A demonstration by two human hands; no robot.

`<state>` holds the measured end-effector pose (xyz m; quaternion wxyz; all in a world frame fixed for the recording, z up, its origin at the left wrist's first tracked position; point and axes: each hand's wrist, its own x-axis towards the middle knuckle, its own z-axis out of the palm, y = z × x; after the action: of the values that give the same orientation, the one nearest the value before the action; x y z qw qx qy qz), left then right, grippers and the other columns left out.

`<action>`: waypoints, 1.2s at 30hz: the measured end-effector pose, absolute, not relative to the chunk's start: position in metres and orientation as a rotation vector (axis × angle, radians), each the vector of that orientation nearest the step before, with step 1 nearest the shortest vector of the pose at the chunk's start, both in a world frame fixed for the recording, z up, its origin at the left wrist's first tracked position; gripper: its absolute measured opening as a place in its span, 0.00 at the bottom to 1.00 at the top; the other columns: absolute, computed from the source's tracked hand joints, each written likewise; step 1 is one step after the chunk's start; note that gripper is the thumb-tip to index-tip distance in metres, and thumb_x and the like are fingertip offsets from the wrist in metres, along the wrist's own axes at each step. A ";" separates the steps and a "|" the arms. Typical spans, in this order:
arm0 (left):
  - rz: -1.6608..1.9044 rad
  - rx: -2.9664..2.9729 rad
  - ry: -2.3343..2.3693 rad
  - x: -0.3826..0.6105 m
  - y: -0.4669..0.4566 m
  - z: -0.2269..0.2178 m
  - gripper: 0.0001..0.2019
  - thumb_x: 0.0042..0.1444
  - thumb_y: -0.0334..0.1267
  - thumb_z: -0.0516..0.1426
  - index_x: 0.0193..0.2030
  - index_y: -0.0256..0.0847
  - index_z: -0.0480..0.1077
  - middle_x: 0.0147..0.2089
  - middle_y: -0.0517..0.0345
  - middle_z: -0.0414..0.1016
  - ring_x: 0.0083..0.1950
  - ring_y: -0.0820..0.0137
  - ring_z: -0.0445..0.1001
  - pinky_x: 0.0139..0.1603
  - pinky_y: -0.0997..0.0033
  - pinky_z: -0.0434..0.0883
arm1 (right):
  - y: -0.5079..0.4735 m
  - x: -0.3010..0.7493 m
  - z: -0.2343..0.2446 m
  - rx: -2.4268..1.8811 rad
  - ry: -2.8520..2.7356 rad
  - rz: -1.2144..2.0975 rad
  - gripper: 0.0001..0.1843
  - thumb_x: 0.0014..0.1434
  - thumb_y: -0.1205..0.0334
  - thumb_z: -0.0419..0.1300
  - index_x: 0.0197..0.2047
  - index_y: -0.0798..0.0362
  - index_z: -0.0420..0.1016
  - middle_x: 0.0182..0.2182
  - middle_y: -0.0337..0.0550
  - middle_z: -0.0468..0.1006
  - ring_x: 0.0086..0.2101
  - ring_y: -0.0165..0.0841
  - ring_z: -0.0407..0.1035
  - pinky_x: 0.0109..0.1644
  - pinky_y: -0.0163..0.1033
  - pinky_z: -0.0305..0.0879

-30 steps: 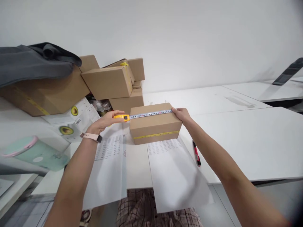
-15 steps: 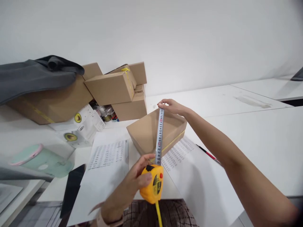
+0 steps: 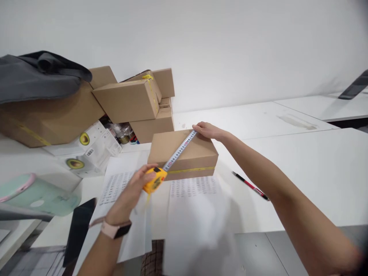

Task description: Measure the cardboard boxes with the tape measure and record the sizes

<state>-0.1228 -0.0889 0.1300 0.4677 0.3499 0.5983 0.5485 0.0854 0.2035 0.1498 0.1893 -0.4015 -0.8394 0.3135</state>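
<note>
My left hand (image 3: 136,184) is closed round the yellow case of a tape measure (image 3: 155,180), near the front left corner of a cardboard box (image 3: 198,157). From the case the printed blade runs slantwise over the box's top to the far side. There my right hand (image 3: 205,130) pinches the blade's end, its fingertips by the box's back edge. The box lies flat, with a yellow strip along its front side. Printed sheets (image 3: 195,214) lie in front of it and to its left.
A red and black pen (image 3: 250,186) lies on the white table to the right. Stacked cardboard boxes (image 3: 126,101), a dark grey cloth bag (image 3: 40,78) and white avocado-print boxes (image 3: 94,153) stand at the left. A mint-green container (image 3: 40,195) and a black flat object (image 3: 79,230) are nearer.
The cardboard box has turned so its front side faces me more squarely. My left hand has moved the tape case left and away from me, with less blade showing. My right hand stays near the box's far edge.
</note>
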 end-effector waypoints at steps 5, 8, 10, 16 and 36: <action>1.312 0.891 1.447 -0.124 -0.087 0.136 0.35 0.48 0.53 0.69 0.61 0.41 0.69 0.47 0.49 0.82 0.41 0.64 0.78 0.37 0.71 0.73 | 0.182 0.083 0.168 -1.164 -2.449 0.654 0.24 0.70 0.42 0.44 0.34 0.51 0.67 0.43 0.54 0.78 0.45 0.45 0.71 0.55 0.53 0.63; 1.270 0.839 1.312 -0.093 -0.089 0.127 0.32 0.47 0.50 0.70 0.59 0.43 0.73 0.48 0.51 0.81 0.42 0.63 0.78 0.42 0.66 0.76 | 0.184 0.069 0.174 -1.081 -2.439 0.734 0.25 0.70 0.41 0.42 0.36 0.50 0.67 0.41 0.49 0.79 0.44 0.44 0.71 0.58 0.55 0.61; 1.273 0.819 1.238 -0.078 -0.088 0.123 0.25 0.49 0.49 0.69 0.52 0.42 0.77 0.48 0.51 0.80 0.42 0.64 0.77 0.42 0.66 0.77 | 0.191 0.056 0.172 -1.077 -2.490 0.700 0.24 0.71 0.44 0.42 0.36 0.50 0.68 0.43 0.51 0.79 0.47 0.45 0.71 0.62 0.58 0.57; 1.404 0.551 1.181 -0.069 -0.081 0.127 0.17 0.51 0.51 0.69 0.38 0.40 0.78 0.43 0.53 0.76 0.41 0.64 0.73 0.37 0.61 0.81 | 0.214 0.029 0.146 -1.084 -2.494 0.710 0.23 0.72 0.46 0.41 0.36 0.51 0.67 0.46 0.53 0.80 0.43 0.43 0.72 0.54 0.48 0.65; 1.245 0.671 1.138 -0.059 -0.081 0.128 0.19 0.55 0.55 0.64 0.41 0.39 0.75 0.42 0.51 0.76 0.39 0.64 0.75 0.37 0.64 0.78 | 0.214 0.027 0.138 -1.069 -2.198 0.843 0.23 0.65 0.43 0.57 0.28 0.52 0.71 0.26 0.43 0.74 0.33 0.34 0.67 0.40 0.39 0.62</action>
<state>-0.0588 -0.0807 0.1277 0.6157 0.2911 0.4941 0.5403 0.0267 0.2142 0.1381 0.2746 -0.3975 -0.8174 0.3137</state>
